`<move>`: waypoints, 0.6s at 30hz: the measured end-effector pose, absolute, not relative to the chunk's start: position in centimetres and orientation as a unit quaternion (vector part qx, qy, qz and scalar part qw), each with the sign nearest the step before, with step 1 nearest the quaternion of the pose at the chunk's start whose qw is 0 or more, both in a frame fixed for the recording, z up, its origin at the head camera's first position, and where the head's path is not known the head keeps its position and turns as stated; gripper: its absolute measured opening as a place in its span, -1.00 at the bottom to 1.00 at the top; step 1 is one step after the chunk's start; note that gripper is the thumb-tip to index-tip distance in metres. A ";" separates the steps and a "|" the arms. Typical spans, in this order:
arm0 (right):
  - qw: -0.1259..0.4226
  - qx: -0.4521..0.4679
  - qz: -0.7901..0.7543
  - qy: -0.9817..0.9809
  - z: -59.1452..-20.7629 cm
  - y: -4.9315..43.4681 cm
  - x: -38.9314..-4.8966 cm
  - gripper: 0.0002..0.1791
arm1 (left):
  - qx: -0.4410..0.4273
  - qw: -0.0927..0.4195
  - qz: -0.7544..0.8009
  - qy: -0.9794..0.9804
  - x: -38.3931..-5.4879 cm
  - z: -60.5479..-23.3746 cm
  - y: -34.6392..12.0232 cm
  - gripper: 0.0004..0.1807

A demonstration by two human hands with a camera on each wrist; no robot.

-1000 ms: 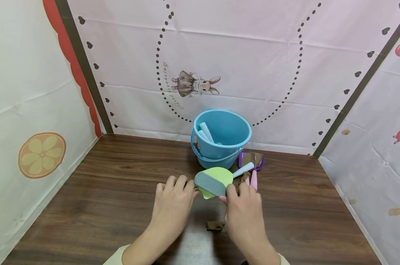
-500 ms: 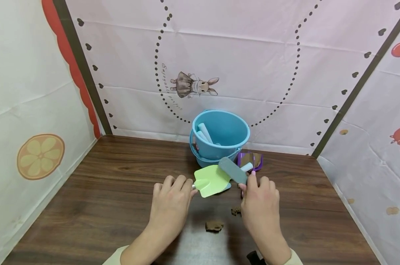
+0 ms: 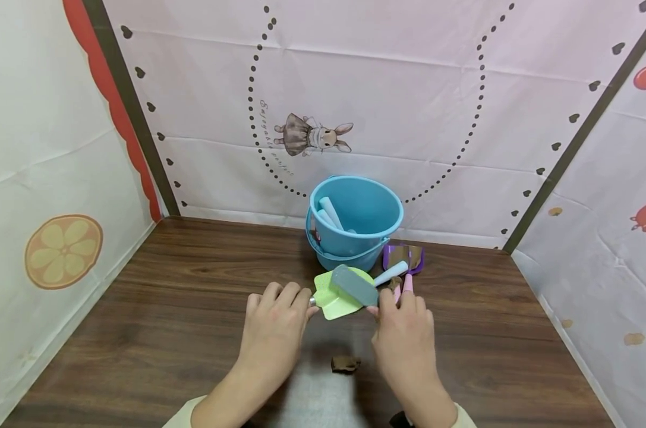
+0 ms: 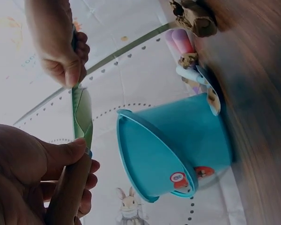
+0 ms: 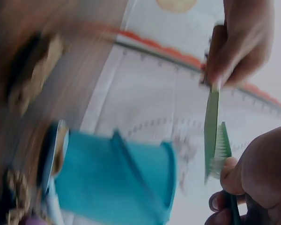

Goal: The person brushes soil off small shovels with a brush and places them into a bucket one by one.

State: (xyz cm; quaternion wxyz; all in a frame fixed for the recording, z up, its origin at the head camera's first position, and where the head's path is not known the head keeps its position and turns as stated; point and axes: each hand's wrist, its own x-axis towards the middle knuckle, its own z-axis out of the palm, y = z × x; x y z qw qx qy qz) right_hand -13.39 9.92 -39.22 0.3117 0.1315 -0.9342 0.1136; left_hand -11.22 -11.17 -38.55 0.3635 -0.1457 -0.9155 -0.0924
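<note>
My left hand (image 3: pixel 274 327) grips the brown handle of a small garden trowel (image 3: pixel 330 300) with a light green blade. The handle (image 4: pixel 70 190) shows in the left wrist view, with the thumb along its top. My right hand (image 3: pixel 405 339) holds a brush (image 3: pixel 355 285) with a grey-green back, which overlaps the blade in the head view. Its pale bristles (image 5: pixel 220 150) face the blade in the right wrist view, right at its surface. Both tools are held up above the table, in front of the blue bucket (image 3: pixel 349 252).
Pale blue handles (image 3: pixel 330 211) stick up inside the bucket. To its right lie a purple-rimmed piece (image 3: pixel 416 258) with brown on it, a light blue handle (image 3: pixel 391 273) and pink handles (image 3: pixel 407 282). A brown lump (image 3: pixel 346 364) lies nearer on the wooden table (image 3: pixel 194 297).
The brush has swung right, off the blade's tip, then back left over the blade. My left hand and the trowel have hardly moved; the blade has tilted slightly.
</note>
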 end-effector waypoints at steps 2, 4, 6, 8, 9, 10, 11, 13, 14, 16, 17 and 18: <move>0.312 0.110 0.112 -0.937 -39.1 10.8 -14.1 -0.69 | -0.139 0.361 -0.093 -0.917 -11.2 -38.5 -11.3 -0.68; 0.312 0.087 0.113 -0.939 -38.9 11.7 -14.7 -0.71 | -0.132 0.355 -0.092 -0.921 -11.2 -38.4 -11.5 -0.69; 0.316 0.069 0.112 -0.940 -38.8 12.4 -15.1 -0.71 | -0.125 0.348 -0.091 -0.925 -11.3 -38.5 -11.6 -0.70; 0.321 0.061 0.113 -0.938 -38.6 12.9 -15.3 -0.71 | -0.120 0.343 -0.092 -0.927 -11.3 -38.4 -11.7 -0.71; 0.321 0.060 0.113 -0.938 -38.5 13.0 -15.3 -0.70 | -0.118 0.341 -0.092 -0.928 -11.3 -38.4 -11.7 -0.71; 0.321 0.060 0.112 -0.938 -38.4 13.1 -15.4 -0.68 | -0.117 0.340 -0.093 -0.929 -11.3 -38.4 -11.7 -0.71; 0.322 0.061 0.112 -0.938 -38.4 13.2 -15.4 -0.67 | -0.116 0.339 -0.094 -0.929 -11.3 -38.4 -11.8 -0.71; 0.320 0.064 0.112 -0.939 -38.3 13.2 -15.3 -0.67 | -0.115 0.336 -0.095 -0.930 -11.4 -38.4 -11.8 -0.71; 0.320 0.066 0.111 -0.939 -38.3 13.2 -15.3 -0.67 | -0.115 0.336 -0.095 -0.930 -11.4 -38.4 -11.9 -0.72; 0.319 0.068 0.110 -0.939 -38.3 13.1 -15.3 -0.67 | -0.114 0.335 -0.097 -0.930 -11.5 -38.4 -11.9 -0.72; 0.318 0.068 0.109 -0.939 -38.3 13.1 -15.3 -0.67 | -0.114 0.334 -0.098 -0.931 -11.5 -38.5 -11.9 -0.72; 0.317 0.069 0.109 -0.940 -38.3 13.1 -15.2 -0.67 | -0.113 0.333 -0.099 -0.931 -11.5 -38.5 -11.9 -0.72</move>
